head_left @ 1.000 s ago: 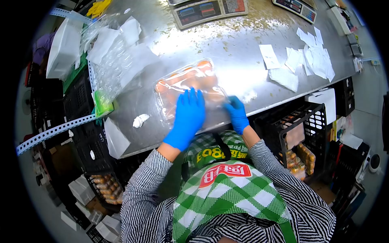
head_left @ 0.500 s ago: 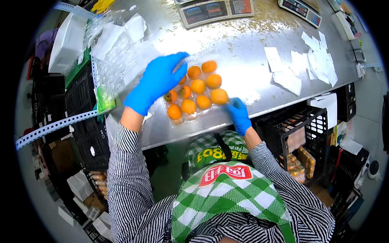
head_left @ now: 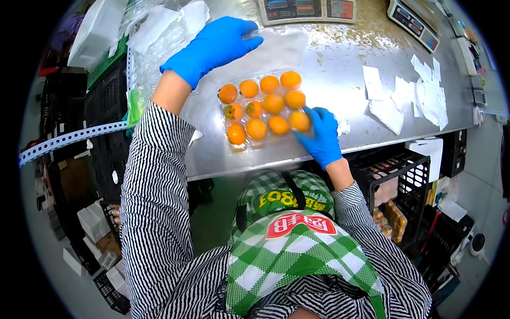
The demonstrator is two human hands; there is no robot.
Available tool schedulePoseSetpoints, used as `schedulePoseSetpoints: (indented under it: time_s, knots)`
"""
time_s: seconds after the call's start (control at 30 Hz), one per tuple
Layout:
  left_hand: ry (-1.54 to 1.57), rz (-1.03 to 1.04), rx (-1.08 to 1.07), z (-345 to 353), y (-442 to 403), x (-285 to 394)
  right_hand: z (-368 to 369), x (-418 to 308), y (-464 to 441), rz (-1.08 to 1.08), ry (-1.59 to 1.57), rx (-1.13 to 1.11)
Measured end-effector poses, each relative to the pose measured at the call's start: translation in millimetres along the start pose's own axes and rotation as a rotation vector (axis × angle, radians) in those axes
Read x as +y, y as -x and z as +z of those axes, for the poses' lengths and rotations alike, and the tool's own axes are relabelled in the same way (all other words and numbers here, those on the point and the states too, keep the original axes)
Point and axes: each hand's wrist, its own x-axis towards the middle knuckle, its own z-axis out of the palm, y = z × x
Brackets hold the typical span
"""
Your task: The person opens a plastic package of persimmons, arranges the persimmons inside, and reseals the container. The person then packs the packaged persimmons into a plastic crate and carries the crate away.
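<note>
Head view: left hand half-open, right hand touching fruit tray.

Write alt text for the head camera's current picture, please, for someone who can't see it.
Twelve orange fruits sit in a clear tray, three rows of four, on a metal table. The wearer's blue-gloved right hand is at the tray's right edge; the left hand, also gloved, is beyond its far-left corner.
</note>
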Motion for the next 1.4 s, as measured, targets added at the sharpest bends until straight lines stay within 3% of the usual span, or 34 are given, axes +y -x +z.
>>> schedulePoseSetpoints:
  time_s: [0.27,0.37,0.47,0.53,0.6,0.73,0.8,0.9,1.0,1.1,1.4]
  knots:
    - [-0.183,0.038,0.158,-46.7,25.4,22.6,4.9,5.1,-10.3,-0.008,0.092,-0.144]
    - [-0.242,0.160,0.561,-25.8,49.7,11.2,1.7,8.1,-13.5,-0.052,0.057,-0.131]
    - [-0.049,-0.005,0.512,22.9,95.8,36.6,3.8,15.9,-10.1,0.014,-0.105,-0.109]
    - [0.099,-0.137,0.154,71.1,115.0,58.8,6.3,21.4,-3.8,0.171,-0.369,-0.113]
    - [0.057,-0.073,0.082,112.6,124.1,82.8,10.3,31.4,4.3,0.321,-0.576,-0.089]
    - [-0.221,-0.164,0.098,155.8,125.9,105.7,6.9,34.1,10.0,0.622,-0.914,-0.074]
    - [-0.208,-0.242,0.069,158.7,126.1,111.7,11.0,36.1,13.8,0.622,-0.964,-0.020]
    - [-0.256,-0.205,0.188,164.7,129.5,118.3,8.9,32.1,14.0,0.648,-0.990,0.014]
    - [-0.083,-0.243,0.195,163.5,134.6,115.1,8.9,32.7,16.5,0.667,-1.030,0.050]
    - [0.096,-0.152,0.425,159.9,129.3,122.2,12.1,40.9,22.6,0.687,-1.095,0.127]
    - [0.017,-0.176,0.307,199.2,107.6,130.0,10.5,50.0,29.5,0.685,-1.036,0.133]
